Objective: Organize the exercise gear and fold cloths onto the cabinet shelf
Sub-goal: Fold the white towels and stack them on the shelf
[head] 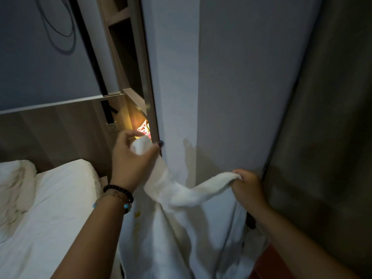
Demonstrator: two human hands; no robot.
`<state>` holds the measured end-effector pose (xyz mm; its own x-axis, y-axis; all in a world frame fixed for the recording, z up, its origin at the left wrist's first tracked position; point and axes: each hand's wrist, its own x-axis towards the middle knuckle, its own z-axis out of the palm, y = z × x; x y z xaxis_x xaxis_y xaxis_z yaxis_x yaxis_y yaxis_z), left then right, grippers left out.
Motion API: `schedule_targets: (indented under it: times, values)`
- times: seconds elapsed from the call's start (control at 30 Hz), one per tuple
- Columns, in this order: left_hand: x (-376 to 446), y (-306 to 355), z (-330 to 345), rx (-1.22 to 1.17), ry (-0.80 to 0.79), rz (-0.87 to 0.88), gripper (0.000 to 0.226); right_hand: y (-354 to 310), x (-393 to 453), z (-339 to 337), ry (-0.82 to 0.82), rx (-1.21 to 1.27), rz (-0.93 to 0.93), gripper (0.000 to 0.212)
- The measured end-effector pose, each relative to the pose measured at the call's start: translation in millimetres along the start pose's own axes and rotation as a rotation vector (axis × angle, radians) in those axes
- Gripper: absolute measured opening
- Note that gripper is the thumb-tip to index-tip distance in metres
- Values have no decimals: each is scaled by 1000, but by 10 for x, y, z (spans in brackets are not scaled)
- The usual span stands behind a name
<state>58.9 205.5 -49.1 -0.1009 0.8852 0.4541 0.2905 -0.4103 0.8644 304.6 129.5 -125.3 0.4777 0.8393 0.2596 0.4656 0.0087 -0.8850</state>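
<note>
Gripping soft white cloth (181,194), left hand (130,158), right hand (248,188)

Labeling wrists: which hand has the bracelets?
The left hand, gripping the white cloth near the cabinet; the right hand has a bare wrist.

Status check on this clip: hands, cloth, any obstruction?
Left hand and right hand each grip the white cloth, stretched between them. Not yet on the lit shelf. Nothing blocking.
</note>
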Motion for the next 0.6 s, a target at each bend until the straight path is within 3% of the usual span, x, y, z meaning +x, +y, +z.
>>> schedule_targets:
  times: [0.13,0.23,0.37,0.6]
  values:
    - [-137,-63,91,-6,-484,115,67,-491,119,111,-27,92,-102,11]
    - [-213,-210,232,-3,-649,98,48,-771,238,239,-21,136,-127,7]
    - [-210,-371,330,-78,-615,105,11,-873,309,448,-61,104,-153,10]
    - [4,-652,161,-451,-417,-186,4,-701,307,849,-185,48,-116,10]
